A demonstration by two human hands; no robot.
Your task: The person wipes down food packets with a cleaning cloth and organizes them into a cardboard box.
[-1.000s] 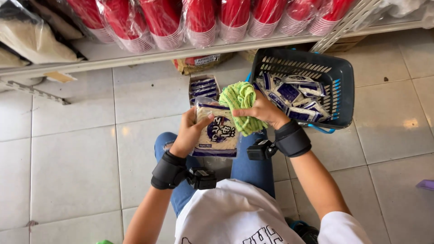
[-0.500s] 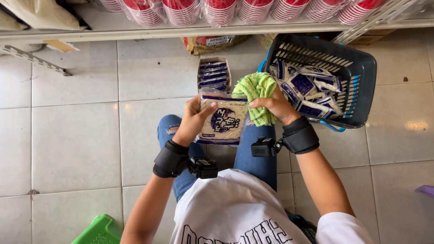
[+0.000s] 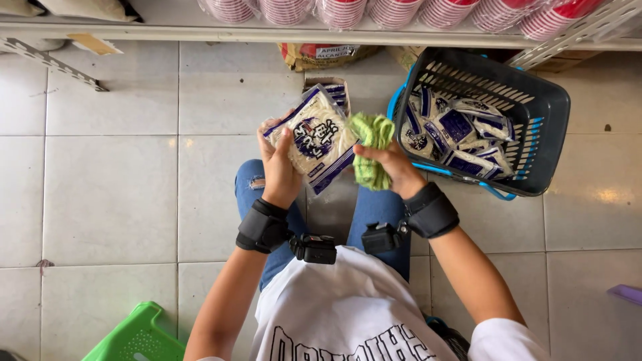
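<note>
Left hand [image 3: 279,170] closed around the lower left edge of a flat clear packet [image 3: 313,137] of pale noodles with a dark blue printed panel, thumb across its front face, the packet tilted and held above the knees. Right hand [image 3: 391,167] closed on a bunched green cloth [image 3: 372,147], which touches the packet's right edge. The packet appears light and thin, its film probably slippery and its contents brittle, so a hold along the sealed border or flat across both faces would suit better than a squeeze at the middle; the cloth is soft and limp and takes any grip. Just beyond the left hand, a small stack of similar packets [image 3: 331,90] lies on the tiled floor [image 3: 107,187]. Just beyond and outward of the right hand stands a dark basket [image 3: 545,127] with blue handles, holding more of the same packets; its near rim lies close to the cloth. Farther ahead runs a shelf [image 3: 200,30] edge carrying sleeves of red cups [image 3: 401,10]. Behind the left hand, a green plastic stool [image 3: 137,334] rests on the floor.
</note>
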